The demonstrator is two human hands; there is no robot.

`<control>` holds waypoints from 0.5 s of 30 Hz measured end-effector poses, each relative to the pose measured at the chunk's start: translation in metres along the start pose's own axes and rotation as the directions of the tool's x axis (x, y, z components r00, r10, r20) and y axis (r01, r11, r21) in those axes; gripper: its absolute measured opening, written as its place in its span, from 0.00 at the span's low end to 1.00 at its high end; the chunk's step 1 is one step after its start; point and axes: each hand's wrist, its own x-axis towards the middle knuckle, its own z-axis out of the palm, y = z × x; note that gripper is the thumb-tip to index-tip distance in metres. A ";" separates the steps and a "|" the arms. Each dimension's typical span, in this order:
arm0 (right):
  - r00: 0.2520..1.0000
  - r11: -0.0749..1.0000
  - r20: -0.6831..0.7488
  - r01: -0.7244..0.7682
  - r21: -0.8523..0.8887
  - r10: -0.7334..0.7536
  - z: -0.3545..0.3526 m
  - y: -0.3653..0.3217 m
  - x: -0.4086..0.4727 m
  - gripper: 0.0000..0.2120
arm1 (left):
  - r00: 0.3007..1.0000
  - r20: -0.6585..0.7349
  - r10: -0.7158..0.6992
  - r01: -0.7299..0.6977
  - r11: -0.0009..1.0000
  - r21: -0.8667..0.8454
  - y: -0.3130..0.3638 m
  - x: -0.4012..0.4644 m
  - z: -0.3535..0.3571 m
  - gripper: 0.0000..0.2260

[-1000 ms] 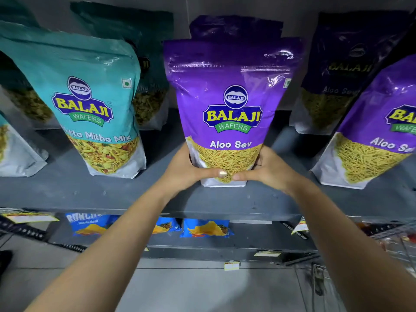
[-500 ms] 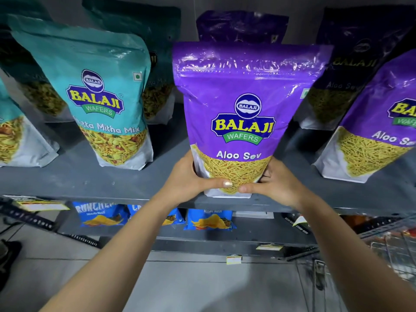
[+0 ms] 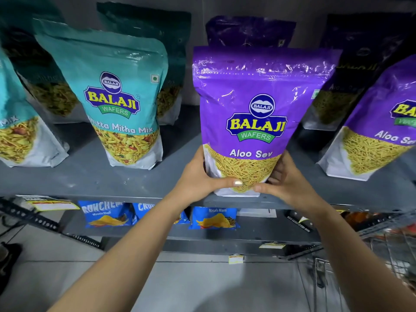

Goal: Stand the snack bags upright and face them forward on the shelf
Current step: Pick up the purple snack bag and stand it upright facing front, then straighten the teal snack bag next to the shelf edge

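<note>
Grey shelf carries the purple Aloo Sev bag, upright at its front edge. Left hand and right hand clasp its base; seat the bottom flat before letting go, logo forward.

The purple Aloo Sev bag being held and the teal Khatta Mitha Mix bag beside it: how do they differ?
The Aloo Sev bag is purple, showing thin yellow strands; the Khatta Mitha Mix bag is teal, showing a mixed snack. The left hand and right hand grip the purple one; the teal one stands untouched. Both carry the Balaji Wafers logo and face forward.
</note>
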 end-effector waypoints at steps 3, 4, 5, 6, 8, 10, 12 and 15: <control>0.947 0.989 -0.293 0.146 0.035 -0.130 0.014 -0.008 -0.026 0.48 | 0.991 -0.134 0.012 -0.032 0.989 -0.147 -0.014 -0.015 -0.022 0.37; 0.906 0.981 -0.384 0.195 -0.001 -0.181 0.020 -0.011 -0.039 0.40 | 0.973 -0.228 0.015 -0.055 0.984 -0.171 -0.018 -0.024 -0.027 0.32; 0.864 0.972 -0.448 0.231 -0.053 -0.230 0.029 -0.016 -0.051 0.29 | 0.942 -0.335 0.031 -0.091 0.982 -0.164 -0.022 -0.033 -0.035 0.24; 0.833 0.964 -0.486 0.245 -0.106 -0.265 0.043 -0.020 -0.061 0.21 | 0.896 -0.441 0.051 -0.125 0.982 -0.139 -0.026 -0.042 -0.046 0.15; 0.818 0.954 -0.491 0.244 -0.174 -0.299 0.086 -0.032 -0.068 0.11 | 0.780 -0.619 0.088 -0.175 0.981 -0.080 -0.036 -0.060 -0.083 0.06; 0.819 0.916 -0.419 0.305 -0.260 -0.391 0.136 -0.040 -0.059 0.08 | 0.684 -0.722 0.101 -0.187 0.982 -0.039 -0.046 -0.067 -0.125 0.10; 0.843 0.894 -0.327 0.338 -0.294 -0.426 0.183 -0.044 -0.035 0.07 | 0.690 -0.719 0.079 -0.129 0.992 -0.015 -0.062 -0.059 -0.163 0.19; 0.907 0.943 -0.280 0.264 -0.203 -0.314 0.235 -0.053 0.017 0.23 | 0.837 -0.546 0.034 0.023 0.995 0.098 -0.078 -0.035 -0.206 0.37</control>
